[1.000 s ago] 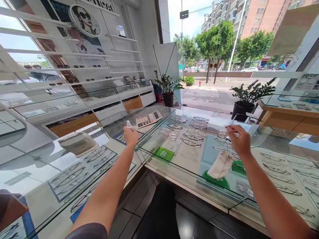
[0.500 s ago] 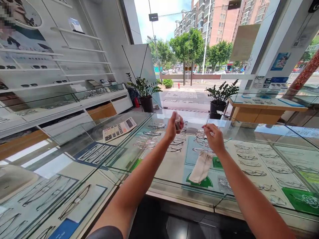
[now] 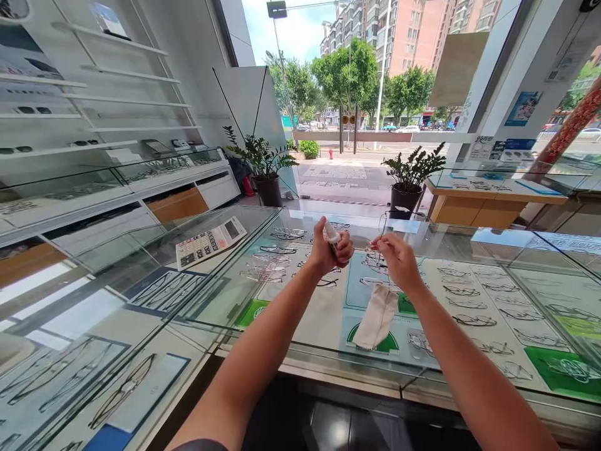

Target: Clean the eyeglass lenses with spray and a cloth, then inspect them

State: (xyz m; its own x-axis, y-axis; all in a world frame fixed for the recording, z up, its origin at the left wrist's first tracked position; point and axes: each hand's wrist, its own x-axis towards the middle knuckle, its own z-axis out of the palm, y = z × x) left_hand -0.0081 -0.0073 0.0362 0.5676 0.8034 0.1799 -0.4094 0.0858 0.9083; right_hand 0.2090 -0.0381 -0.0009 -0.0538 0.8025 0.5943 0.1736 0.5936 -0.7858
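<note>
My left hand (image 3: pixel 328 249) is wrapped round a small bottle with a white top (image 3: pixel 332 234), held above the glass counter. To its right, my right hand (image 3: pixel 397 255) pinches a pair of thin-framed glasses (image 3: pixel 384 224), raised over the counter's far part. The two hands are apart. A beige cloth pouch (image 3: pixel 375 316) lies on the glass in front of my right hand. Rows of eyeglasses (image 3: pixel 277 249) show beneath the glass around both hands.
A calculator (image 3: pixel 210 243) lies on the counter at the left. The glass counter's front edge (image 3: pixel 347 360) runs below my forearms. Potted plants (image 3: pixel 267 188) stand beyond the counter, near the glass doors. Shelves with sunglasses line the left wall.
The bottle in my left hand now shows more clearly, its white top tilted up to the left. My right hand has moved slightly with the glasses. The view has shifted a little.
</note>
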